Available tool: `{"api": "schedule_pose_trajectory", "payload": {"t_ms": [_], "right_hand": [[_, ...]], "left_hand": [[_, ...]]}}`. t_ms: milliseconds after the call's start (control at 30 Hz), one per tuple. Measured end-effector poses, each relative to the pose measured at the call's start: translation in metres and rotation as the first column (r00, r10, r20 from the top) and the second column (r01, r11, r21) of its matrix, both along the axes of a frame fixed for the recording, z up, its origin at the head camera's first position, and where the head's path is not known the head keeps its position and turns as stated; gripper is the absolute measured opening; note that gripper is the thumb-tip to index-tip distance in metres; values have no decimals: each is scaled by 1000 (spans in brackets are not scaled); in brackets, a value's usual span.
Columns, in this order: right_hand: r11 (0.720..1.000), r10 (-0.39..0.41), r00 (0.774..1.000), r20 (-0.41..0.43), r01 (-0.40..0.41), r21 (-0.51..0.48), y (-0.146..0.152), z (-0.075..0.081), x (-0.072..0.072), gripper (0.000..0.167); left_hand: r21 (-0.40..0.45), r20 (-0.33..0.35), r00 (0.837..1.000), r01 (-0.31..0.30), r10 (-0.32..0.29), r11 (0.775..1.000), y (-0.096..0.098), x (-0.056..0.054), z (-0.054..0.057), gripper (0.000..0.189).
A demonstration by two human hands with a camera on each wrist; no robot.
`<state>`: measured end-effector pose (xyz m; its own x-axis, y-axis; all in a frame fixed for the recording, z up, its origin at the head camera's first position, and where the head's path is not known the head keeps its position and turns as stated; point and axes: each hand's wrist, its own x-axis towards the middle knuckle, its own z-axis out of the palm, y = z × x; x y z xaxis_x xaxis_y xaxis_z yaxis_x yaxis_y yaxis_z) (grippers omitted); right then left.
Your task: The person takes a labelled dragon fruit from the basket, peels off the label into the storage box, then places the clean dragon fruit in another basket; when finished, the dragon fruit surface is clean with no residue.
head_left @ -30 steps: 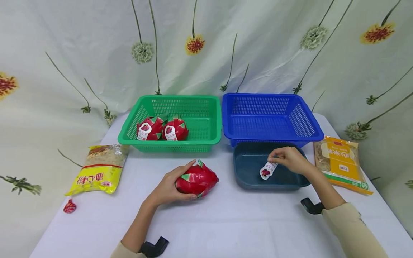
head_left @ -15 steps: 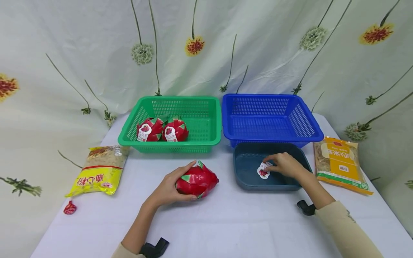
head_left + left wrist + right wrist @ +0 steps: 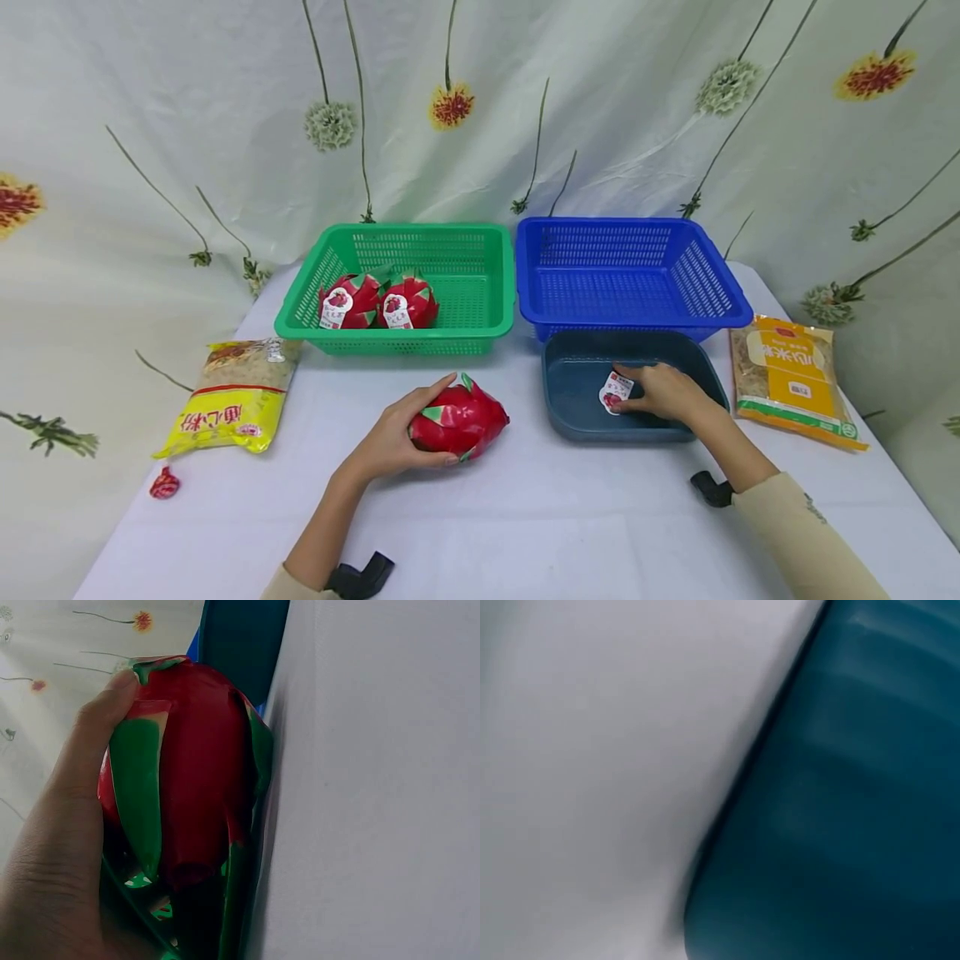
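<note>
On the white tablecloth, my left hand grips a red dragon fruit with green scales, fingers and thumb spread around its near end. The left wrist view shows the hand along one side of the dragon fruit. Inside the dark teal tray, my right hand has thumb and forefinger at the edges of a white sticker printed with a red fruit, pinching it low over the tray floor. Only the tray's outer wall and the cloth appear in the right wrist view; the hand is hidden there.
Behind stand a green basket holding two labelled dragon fruits and a blue basket, which the tray touches. A yellow food bag lies left, with a small red object near it. An orange bag lies right.
My right hand has moved down and slightly left within the tray, and the sticker has turned so its white end points up. My left hand and the dragon fruit have stayed put.
</note>
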<state>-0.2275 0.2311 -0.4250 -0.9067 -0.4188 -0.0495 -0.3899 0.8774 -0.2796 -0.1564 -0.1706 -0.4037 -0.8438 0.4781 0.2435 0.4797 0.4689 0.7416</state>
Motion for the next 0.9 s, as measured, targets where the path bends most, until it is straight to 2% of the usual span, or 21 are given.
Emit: {"api": "schedule_pose_trajectory", "payload": {"t_ms": [100,200,300,433,567,633,700,767,833,900], "right_hand": [[999,-11,999,-45,10,-37,2,2,2,70],[997,3,999,-54,-7,-79,3,3,3,61],[997,22,1000,4,-22,-75,3,2,0,59],[999,15,998,56,-14,-33,3,1,-1,65],[995,1,999,41,3,-97,7,13,4,68],[981,-7,1000,15,10,-191,13,28,7,64],[957,-37,997,-68,16,-290,21,47,9,56],[927,-81,977,-199,1,-374,32,66,7,46],[908,-158,927,-340,1,-418,44,82,1,41],[896,-235,887,-398,38,-443,57,92,-9,44]], "left_hand": [[1,8,1000,3,-3,1000,1,-1,0,92],[-2,13,1000,0,0,1000,2,-1,1,92],[-8,10,1000,-5,5,1000,2,0,3,92],[-6,7,1000,-3,3,1000,2,-2,1,92],[-10,18,1000,-17,17,1000,-3,-9,-17,95],[-11,26,999,-21,21,1000,-7,-13,-27,97],[-12,31,999,-12,13,1000,-10,-16,-34,96],[-4,35,999,7,-7,1000,-12,-17,-37,94],[0,40,999,28,-28,1000,-13,-17,-37,91],[-2,47,998,48,-48,999,-15,-18,-35,89]]}}
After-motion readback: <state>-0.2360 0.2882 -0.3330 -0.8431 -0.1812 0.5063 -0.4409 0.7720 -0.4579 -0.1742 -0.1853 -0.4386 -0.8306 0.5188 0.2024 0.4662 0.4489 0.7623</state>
